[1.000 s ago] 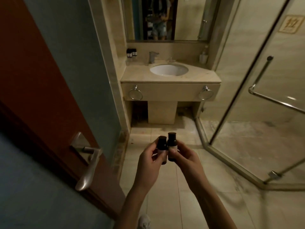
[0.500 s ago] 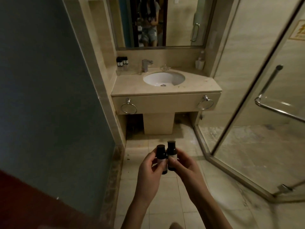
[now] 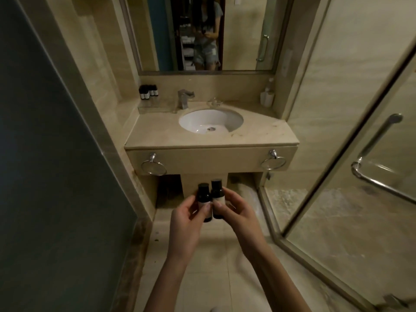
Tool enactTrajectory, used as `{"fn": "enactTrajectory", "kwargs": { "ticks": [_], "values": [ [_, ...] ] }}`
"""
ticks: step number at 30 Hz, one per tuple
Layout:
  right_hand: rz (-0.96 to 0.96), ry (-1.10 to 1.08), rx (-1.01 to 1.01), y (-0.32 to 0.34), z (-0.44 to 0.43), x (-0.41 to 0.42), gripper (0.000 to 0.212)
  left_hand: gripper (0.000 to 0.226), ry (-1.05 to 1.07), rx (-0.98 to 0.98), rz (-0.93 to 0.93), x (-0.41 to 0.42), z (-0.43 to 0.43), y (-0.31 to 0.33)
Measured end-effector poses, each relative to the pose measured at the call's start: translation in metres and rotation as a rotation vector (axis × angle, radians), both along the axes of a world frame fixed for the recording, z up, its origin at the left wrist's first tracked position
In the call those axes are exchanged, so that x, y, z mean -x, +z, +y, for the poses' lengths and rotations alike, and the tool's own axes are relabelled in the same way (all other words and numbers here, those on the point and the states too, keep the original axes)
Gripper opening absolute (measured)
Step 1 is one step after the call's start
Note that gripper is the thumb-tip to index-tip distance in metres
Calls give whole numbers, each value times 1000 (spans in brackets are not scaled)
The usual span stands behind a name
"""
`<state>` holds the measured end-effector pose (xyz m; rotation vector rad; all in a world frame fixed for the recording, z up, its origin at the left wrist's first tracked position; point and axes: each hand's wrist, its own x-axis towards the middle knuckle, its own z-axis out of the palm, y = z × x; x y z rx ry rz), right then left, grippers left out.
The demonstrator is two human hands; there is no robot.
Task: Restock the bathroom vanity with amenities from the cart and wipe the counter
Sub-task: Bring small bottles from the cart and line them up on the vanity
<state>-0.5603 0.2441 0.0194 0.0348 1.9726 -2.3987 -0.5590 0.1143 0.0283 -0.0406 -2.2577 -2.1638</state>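
The left hand (image 3: 185, 221) pinches the left bottle (image 3: 203, 196) between thumb and curled fingers, and the right hand (image 3: 239, 216) grips the right bottle (image 3: 217, 192) the same way. Both forearms reach forward at mid-height, holding the two bottles upright and touching side by side in front of the vanity counter (image 3: 157, 137), well below its top. The thumbs cover much of the pale labels, and any print is too dim to read. Each bottle is small and dark with a black cap. More dark bottles (image 3: 147, 92) stand at the counter's back left corner, beside the faucet (image 3: 185, 98).
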Motion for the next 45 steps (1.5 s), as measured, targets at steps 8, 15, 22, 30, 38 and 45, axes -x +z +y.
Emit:
{"fn": "enactTrajectory", "kwargs": {
  "ticks": [8, 15, 22, 30, 38, 45],
  "values": [
    [13, 32, -19, 3, 55, 83, 42, 36, 23, 7, -9, 80, 51, 6],
    [-18, 28, -14, -8, 68, 139, 40, 37, 7, 36, -36, 137, 64, -3],
    [-10, 27, -28, -12, 56, 218, 44, 35, 6, 9, -21, 219, 50, -13],
    [44, -7, -82, 13, 15, 350, 34, 31, 13, 12, 100, 356, 12, 9],
    [104, -42, -44, 21, -26, 465, 35, 39, -32, -116, 99, 474, -32, 20],
    [34, -4, -90, 7, -61, 531, 34, 39, 10, -136, 53, 536, -67, 4]
  ]
}}
